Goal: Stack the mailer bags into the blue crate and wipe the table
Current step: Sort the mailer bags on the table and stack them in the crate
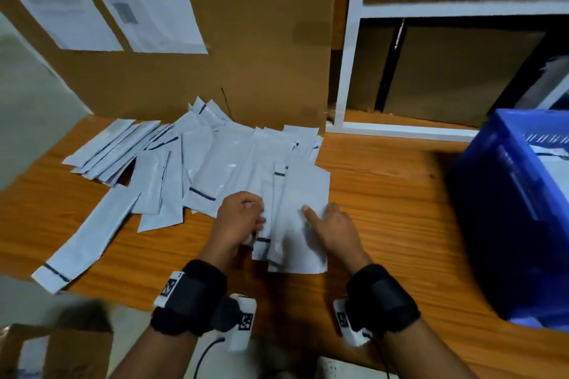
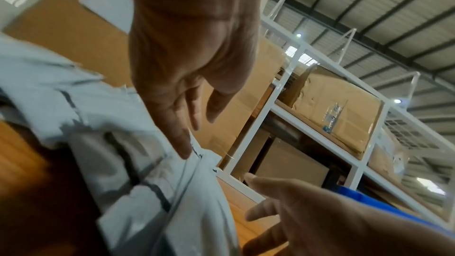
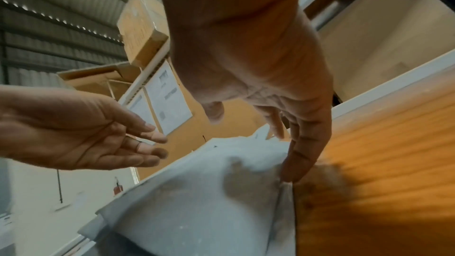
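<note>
Several pale grey mailer bags (image 1: 203,163) lie fanned across the wooden table (image 1: 388,194). A small gathered pile of bags (image 1: 295,224) sits at the near edge between my hands. My left hand (image 1: 246,215) is at the pile's left side; in the left wrist view its fingertips (image 2: 183,151) touch a bag (image 2: 197,192) with fingers fairly straight. My right hand (image 1: 326,218) rests on the pile's right edge, and its straight fingers (image 3: 295,163) press the bag (image 3: 209,201) down. The blue crate (image 1: 517,212) stands at the right with white bags inside.
One long bag (image 1: 86,240) lies apart near the table's front left corner. A cardboard sheet (image 1: 261,40) with printed papers stands behind the bags. A white shelf rack (image 1: 348,71) holding cardboard boxes is at the back right. An open carton (image 1: 61,348) sits lower left.
</note>
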